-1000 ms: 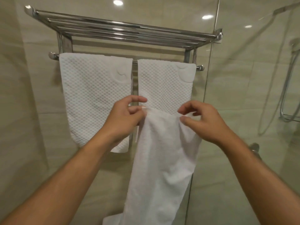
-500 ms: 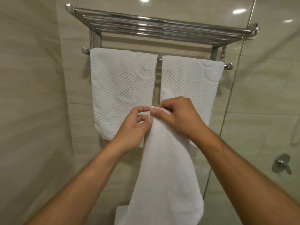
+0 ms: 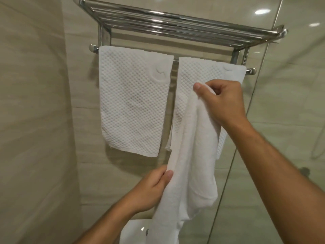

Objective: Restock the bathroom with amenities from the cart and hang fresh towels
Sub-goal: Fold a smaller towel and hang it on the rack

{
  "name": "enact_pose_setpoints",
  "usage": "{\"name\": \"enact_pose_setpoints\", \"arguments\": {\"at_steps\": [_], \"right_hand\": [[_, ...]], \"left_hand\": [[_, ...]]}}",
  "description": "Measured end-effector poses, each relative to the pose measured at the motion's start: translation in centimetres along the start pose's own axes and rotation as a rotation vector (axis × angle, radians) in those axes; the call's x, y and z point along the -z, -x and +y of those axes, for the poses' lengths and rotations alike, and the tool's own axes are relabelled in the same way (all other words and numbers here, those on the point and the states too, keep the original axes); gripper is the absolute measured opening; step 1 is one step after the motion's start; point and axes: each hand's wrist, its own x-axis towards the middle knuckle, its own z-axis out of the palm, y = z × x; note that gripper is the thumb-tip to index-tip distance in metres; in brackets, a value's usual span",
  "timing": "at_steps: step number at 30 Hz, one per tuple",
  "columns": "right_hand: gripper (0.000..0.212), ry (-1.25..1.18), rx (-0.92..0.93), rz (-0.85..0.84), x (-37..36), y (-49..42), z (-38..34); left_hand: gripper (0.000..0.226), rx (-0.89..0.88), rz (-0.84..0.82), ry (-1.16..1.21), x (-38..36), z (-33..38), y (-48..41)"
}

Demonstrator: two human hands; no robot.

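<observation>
A long white terry towel [image 3: 190,164] hangs down in front of me. My right hand [image 3: 221,101] grips its top end, held up before the rail. Lower down, my left hand [image 3: 153,189] pinches the towel's left edge. Behind them a chrome towel rack [image 3: 175,20] is fixed to the wall, with a rail under its shelf. Two white waffle-weave towels hang over that rail: the left towel [image 3: 133,103] in full view, the right towel [image 3: 198,73] partly hidden by the terry towel and my right hand.
Beige tiled walls close in at the left and behind. A glass shower panel [image 3: 290,120] stands at the right, its edge just beside the rack. A white toilet cistern [image 3: 133,231] with a chrome button shows at the bottom.
My left hand has slid down from the towel's top corner to its left edge, well below. My right hand now holds the top end alone, shifted right and slightly up.
</observation>
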Motion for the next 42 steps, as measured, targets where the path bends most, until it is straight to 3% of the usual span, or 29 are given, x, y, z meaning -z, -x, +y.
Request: {"name": "enact_pose_setpoints", "arguments": {"at_steps": [2,4,6,8,13,17,21,26,34,38,42], "right_hand": [[0.024,-0.015,0.009,0.061,1.3,-0.4,0.5],[0.026,-0.046,-0.01,0.131,2.7,-0.6,1.3],[0.027,-0.097,-0.064,0.182,4.3,-0.7,2.3],[0.029,-0.168,-0.151,0.137,5.7,-0.4,3.1],[0.03,-0.418,-0.295,-0.305,7.6,2.0,4.3],[0.019,-0.23,-0.171,-0.656,4.8,4.4,5.6],[0.018,-0.248,-0.177,-0.823,1.8,6.5,6.0],[0.021,-0.269,-0.151,-0.782,0.2,7.2,5.6],[0.013,-0.25,-0.183,-0.427,1.5,4.9,5.1],[0.017,-0.335,-0.25,-0.269,3.4,4.1,6.1],[0.021,-0.382,-0.264,-0.229,4.5,4.0,6.7]], "left_hand": [[0.049,0.035,0.0,0.057,-0.3,-1.0,-0.1],[0.03,0.054,0.009,0.091,-0.4,-1.8,-0.4],[0.032,0.038,0.058,0.084,-0.1,-2.2,-0.8],[0.034,0.016,0.15,0.084,0.3,-2.5,-1.5],[0.028,-0.069,0.242,0.009,1.5,-0.6,-4.1],[0.027,-0.158,0.153,-0.192,1.4,2.8,-5.9],[0.018,-0.221,0.127,-0.24,1.3,5.0,-6.7],[0.016,-0.202,0.182,-0.151,2.5,5.5,-6.9],[0.043,-0.041,0.054,0.014,3.1,4.1,-4.8],[0.04,-0.065,0.058,0.02,2.6,3.8,-4.1],[0.028,-0.139,0.063,0.13,2.1,4.4,-4.2]]}}
